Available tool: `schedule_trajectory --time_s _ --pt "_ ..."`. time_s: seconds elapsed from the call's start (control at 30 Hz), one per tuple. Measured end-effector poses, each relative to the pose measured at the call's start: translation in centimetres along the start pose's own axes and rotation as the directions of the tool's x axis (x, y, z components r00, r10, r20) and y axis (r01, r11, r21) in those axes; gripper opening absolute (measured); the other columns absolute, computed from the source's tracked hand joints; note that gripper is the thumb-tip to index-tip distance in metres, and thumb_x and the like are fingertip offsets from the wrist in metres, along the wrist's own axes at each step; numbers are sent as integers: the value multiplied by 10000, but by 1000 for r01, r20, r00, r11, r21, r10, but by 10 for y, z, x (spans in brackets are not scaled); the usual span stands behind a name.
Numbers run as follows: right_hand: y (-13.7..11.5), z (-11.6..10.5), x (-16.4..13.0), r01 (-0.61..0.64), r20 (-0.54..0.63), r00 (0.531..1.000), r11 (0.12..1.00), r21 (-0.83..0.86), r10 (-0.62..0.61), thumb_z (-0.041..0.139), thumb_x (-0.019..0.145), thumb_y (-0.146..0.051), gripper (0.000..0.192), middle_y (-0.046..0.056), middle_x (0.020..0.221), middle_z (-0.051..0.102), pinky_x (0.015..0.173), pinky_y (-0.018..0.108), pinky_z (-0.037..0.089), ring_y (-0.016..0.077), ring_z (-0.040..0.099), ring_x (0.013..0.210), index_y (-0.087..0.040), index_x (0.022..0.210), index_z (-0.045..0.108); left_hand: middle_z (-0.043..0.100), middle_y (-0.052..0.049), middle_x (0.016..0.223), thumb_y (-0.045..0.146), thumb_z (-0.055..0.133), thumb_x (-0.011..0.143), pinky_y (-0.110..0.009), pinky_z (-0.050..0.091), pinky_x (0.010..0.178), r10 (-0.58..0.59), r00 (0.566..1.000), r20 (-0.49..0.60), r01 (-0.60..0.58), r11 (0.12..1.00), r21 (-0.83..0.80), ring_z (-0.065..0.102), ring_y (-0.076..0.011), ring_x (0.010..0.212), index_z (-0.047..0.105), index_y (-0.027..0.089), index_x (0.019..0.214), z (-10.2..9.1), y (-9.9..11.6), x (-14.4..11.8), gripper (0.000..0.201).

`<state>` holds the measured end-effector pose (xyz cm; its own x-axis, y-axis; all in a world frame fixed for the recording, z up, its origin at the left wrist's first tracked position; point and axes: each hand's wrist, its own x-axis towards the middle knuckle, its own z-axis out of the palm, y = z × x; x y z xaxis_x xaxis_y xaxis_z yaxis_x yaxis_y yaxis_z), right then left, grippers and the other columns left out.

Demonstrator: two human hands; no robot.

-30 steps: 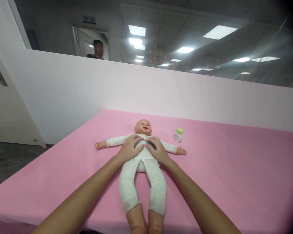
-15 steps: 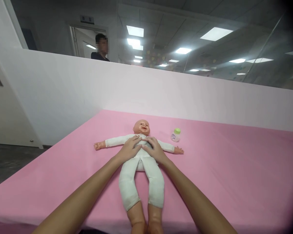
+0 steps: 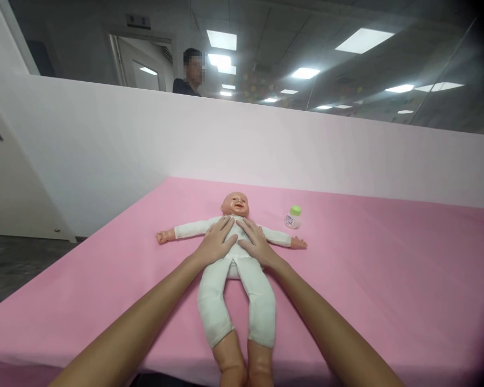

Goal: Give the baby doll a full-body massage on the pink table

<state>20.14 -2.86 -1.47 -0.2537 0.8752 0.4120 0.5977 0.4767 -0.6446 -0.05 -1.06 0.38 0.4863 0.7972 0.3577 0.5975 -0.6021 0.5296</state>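
Observation:
A baby doll (image 3: pixel 234 269) with a white cloth body and plastic head, hands and legs lies on its back, its arms stretched out sideways and its feet towards me. My left hand (image 3: pixel 218 240) rests flat on the left side of its chest, fingers extended and pointing towards the head. On the right side of the chest lies my right hand (image 3: pixel 256 242), also flat with fingers spread. Neither hand grips anything. Beyond the doll's arm on the right stands a small clear bottle (image 3: pixel 292 219) with a green cap and a printed label.
The doll lies on a table with a pink cover (image 3: pixel 367 279). A low white wall (image 3: pixel 266 140) runs along its far side, with glass above. A person (image 3: pixel 187 80) is behind the glass. At the left is a door (image 3: pixel 12 183) with a metal handle.
My fingers have shifted slightly up the chest towards the doll's neck and point more forward. The person behind the glass has moved to the right. The camera view has tilted a little.

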Motion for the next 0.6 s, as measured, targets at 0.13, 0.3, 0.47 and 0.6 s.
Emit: schedule_trajectory --time_s 0.13,0.3,0.47,0.6 --pt "-6 -1 2 2 -36 999 997 77 1 572 919 -369 464 64 1466 492 1217 502 259 261 390 1423 -301 1378 563 367 -99 1618 461 431 1011 -513 247 1250 28 1000 0 -28 998 -51 296 -291 1516 445 224 1505 -1 -1 2 548" --pt "-11 3 4 5 -170 985 995 99 12 610 882 -317 232 53 1119 587 1080 441 439 240 553 1161 -257 1095 679 628 -105 1192 391 494 979 -483 476 1060 61 994 -95 -66 997 -49 581 -280 1180 654 216 1206 -6 7 3 328" --pt "-2 5 3 16 -94 996 994 107 -6 561 941 -387 379 58 1412 527 1196 462 326 241 455 1374 -302 1307 617 602 -115 1319 439 485 988 -493 425 1127 65 993 -100 -69 997 -40 549 -283 1268 633 222 1308 -5 7 0 414" --pt "5 5 2 -62 40 997 996 58 59 510 976 -545 613 13 1672 258 1269 549 63 264 132 1572 -353 1545 383 355 -104 1628 466 432 1008 -542 244 1241 30 999 -32 -30 999 -11 291 -301 1523 461 236 1507 0 -2 2 550"
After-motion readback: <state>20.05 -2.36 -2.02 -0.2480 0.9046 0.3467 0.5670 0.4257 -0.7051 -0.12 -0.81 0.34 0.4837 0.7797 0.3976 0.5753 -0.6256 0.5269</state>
